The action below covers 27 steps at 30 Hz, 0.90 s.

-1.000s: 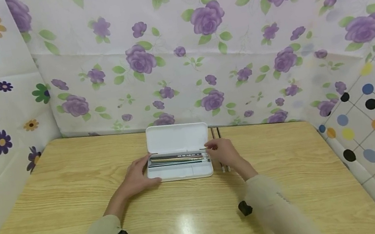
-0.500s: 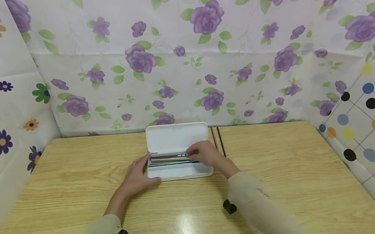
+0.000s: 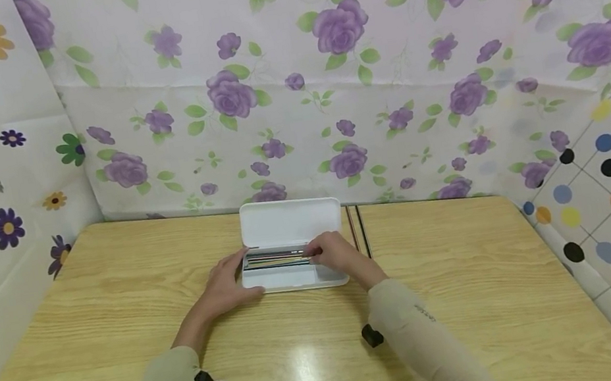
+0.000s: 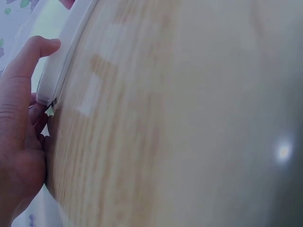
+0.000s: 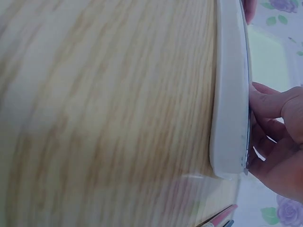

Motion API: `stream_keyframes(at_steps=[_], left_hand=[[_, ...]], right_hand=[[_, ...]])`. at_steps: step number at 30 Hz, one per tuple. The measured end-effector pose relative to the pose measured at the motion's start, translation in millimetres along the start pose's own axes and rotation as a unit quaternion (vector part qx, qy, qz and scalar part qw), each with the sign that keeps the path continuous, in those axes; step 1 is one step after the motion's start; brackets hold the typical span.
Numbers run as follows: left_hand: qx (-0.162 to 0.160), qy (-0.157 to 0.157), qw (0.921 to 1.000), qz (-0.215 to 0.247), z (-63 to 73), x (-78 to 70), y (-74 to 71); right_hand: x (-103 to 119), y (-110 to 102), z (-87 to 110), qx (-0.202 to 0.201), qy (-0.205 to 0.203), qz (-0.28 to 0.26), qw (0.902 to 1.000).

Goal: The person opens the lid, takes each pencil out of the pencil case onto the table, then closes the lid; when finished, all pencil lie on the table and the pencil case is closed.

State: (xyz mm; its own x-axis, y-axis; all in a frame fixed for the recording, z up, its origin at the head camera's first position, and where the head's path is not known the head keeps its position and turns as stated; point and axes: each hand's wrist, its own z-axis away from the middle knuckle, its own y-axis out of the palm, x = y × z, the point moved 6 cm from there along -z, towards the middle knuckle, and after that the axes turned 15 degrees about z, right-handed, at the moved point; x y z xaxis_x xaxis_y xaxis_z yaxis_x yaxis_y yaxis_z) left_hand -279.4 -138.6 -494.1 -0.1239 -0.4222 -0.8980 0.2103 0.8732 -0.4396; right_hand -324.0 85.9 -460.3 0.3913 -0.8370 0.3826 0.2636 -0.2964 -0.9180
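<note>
Hands apart: the white case [image 3: 283,278] is gripped at its left end by the left hand [image 3: 227,287], apparently for steadiness.
Inside, the pencils [image 3: 271,259] are reached by the right hand's [image 3: 334,251] curled fingers, any pinch undiscernible; the lid [image 3: 291,219] is tipped up, probably for access, two loose pencils [image 3: 362,228] laid alongside.

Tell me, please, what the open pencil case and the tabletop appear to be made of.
Pencil case: smooth white, probably plastic, given its rounded corners, though painted metal is possible.
Tabletop: glossy wood or wood-look laminate; it shows grain and a bright reflection.
</note>
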Motion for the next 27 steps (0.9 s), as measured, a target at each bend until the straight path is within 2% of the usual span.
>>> stream_keyframes(at_steps=[12,18,27], left_hand=[[0.003,0.001,1.0000,-0.003,-0.8,0.9,-0.3],[0.001,0.000,1.0000,-0.005,-1.4,-0.2,-0.2],[0.005,-0.002,1.0000,-0.007,-0.4,0.9,0.7]], right_hand=[[14,-5,1.9,0.013,-0.039,0.058,0.9975],[13,-16,5.7,-0.036,-0.043,0.079,0.9953],[3,-41,15.3,-0.100,-0.041,0.063,0.9922]])
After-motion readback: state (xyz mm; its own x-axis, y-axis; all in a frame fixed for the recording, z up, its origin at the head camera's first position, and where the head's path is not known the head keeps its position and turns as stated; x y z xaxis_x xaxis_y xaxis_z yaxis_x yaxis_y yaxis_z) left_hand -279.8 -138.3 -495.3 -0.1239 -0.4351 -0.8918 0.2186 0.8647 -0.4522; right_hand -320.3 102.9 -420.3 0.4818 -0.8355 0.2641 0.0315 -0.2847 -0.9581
